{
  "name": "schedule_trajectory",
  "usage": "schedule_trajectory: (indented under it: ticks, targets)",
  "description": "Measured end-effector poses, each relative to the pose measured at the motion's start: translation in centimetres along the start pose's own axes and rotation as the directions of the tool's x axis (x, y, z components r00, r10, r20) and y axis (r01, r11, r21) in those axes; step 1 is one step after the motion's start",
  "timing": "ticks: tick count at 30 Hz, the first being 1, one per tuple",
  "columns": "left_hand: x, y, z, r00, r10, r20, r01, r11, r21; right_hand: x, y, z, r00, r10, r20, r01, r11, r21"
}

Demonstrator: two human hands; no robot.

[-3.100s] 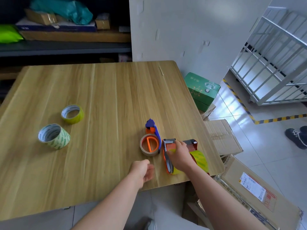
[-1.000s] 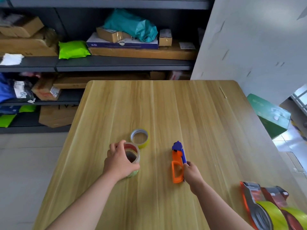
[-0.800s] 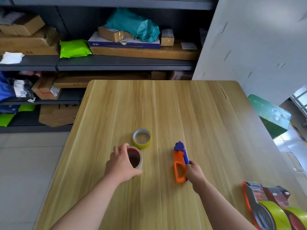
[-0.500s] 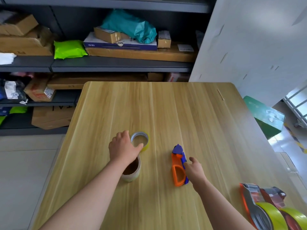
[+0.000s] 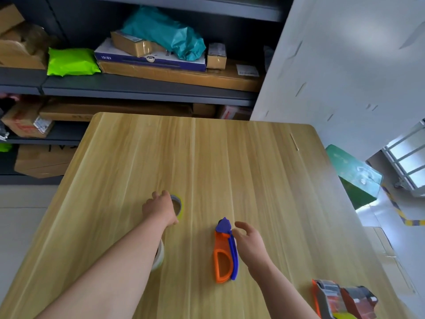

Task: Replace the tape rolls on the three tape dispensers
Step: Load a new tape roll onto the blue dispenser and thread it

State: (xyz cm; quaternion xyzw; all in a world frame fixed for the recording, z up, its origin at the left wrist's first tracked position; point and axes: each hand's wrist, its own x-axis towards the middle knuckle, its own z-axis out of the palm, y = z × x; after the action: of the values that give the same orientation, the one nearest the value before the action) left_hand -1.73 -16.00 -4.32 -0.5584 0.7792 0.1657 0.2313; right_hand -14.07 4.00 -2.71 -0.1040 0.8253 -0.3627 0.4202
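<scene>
The left hand (image 5: 158, 209) lies over the left side of a yellow tape roll (image 5: 179, 207) at mid-surface (image 5: 253, 169), fingers and thumb curled round it. Nearer, a pale tape roll (image 5: 160, 254) shows under that forearm. The right hand (image 5: 248, 242) is loosely spread and holds nothing, against the right edge of the orange-and-blue dispenser (image 5: 223, 254). Two more dispensers (image 5: 342, 300) sit at the near right corner.

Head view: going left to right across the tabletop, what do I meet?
Yellow tape roll, partly covered by the left hand → orange-and-blue dispenser → right hand → red dispensers at the near right corner. The pale roll under the left forearm overlaps, so it is left out.
</scene>
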Motion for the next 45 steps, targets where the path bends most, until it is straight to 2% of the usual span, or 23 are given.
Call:
schedule_trajectory:
  ticks: [2, 5, 8, 11, 13, 16, 19, 21, 23, 25, 29, 34, 38, 41, 45]
  targets:
    - [0.3, 0.9, -0.6, 1.000, 0.021, -0.002, -0.021, 0.998, -0.058, 0.5, -0.5, -0.9, 0.999, -0.031, 0.009, 0.031, 0.999, -0.005]
    - [0.1, 2.8, -1.7, 0.993, 0.107, -0.044, -0.115, 0.958, -0.261, 1.5, -2.0, -2.3, 0.996, -0.084, 0.027, 0.083, 0.996, 0.021]
    - [-1.8, 4.8, -2.2, 0.951, 0.247, -0.185, -0.307, 0.821, -0.481, 1.8, -3.3, -3.4, 0.989, -0.115, 0.097, 0.108, 0.991, 0.077]
    - [-4.8, 6.0, -2.0, 0.885, 0.332, -0.327, -0.465, 0.678, -0.569, 1.3, -4.4, -4.4, 0.952, -0.234, 0.198, 0.183, 0.953, 0.243]
    - [-6.8, 6.5, -1.9, 0.856, 0.328, -0.399, -0.514, 0.618, -0.594, 0.9, -4.9, -5.1, 0.906, -0.333, 0.261, 0.227, 0.904, 0.362]
    - [-8.9, 6.3, -1.8, 0.830, 0.304, -0.468, -0.551, 0.577, -0.603, 0.4, -5.5, -5.3, 0.869, -0.391, 0.302, 0.239, 0.868, 0.435]
    - [-10.6, 5.3, -1.4, 0.790, 0.341, -0.509, -0.609, 0.525, -0.594, -0.4, -5.8, -5.3, 0.878, -0.387, 0.283, 0.227, 0.856, 0.465]
    - [-11.6, 4.8, -1.1, 0.764, 0.302, -0.570, -0.638, 0.488, -0.595, -1.1, -5.9, -5.3, 0.880, -0.395, 0.264, 0.242, 0.851, 0.465]
    - [-12.3, 4.4, -1.0, 0.696, 0.251, -0.673, -0.686, 0.507, -0.521, -1.7, -5.8, -5.5, 0.880, -0.403, 0.252, 0.254, 0.847, 0.467]
    - [-12.7, 4.1, -1.3, 0.614, 0.285, -0.736, -0.735, 0.545, -0.403, -2.4, -5.7, -5.5, 0.874, -0.409, 0.263, 0.267, 0.856, 0.443]
    - [-13.2, 3.0, -1.7, 0.569, 0.414, -0.711, -0.774, 0.561, -0.293, -3.8, -5.4, -5.4, 0.844, -0.413, 0.342, 0.284, 0.886, 0.367]
    - [-13.7, 1.7, -1.2, 0.590, 0.500, -0.633, -0.782, 0.550, -0.294, -5.1, -4.4, -5.6, 0.851, -0.365, 0.377, 0.268, 0.920, 0.285]
    - [-14.5, 1.6, -0.5, 0.700, 0.509, -0.502, -0.711, 0.560, -0.425, -5.9, -3.2, -5.7, 0.856, -0.326, 0.401, 0.271, 0.944, 0.189]
    - [-15.0, 1.7, 0.3, 0.748, 0.470, -0.468, -0.663, 0.561, -0.496, -6.2, -2.5, -5.8, 0.854, -0.293, 0.430, 0.247, 0.956, 0.161]
    - [-15.9, 1.6, 0.8, 0.696, 0.502, -0.513, -0.715, 0.552, -0.430, -6.5, -2.2, -5.9, 0.856, -0.251, 0.453, 0.190, 0.966, 0.175]
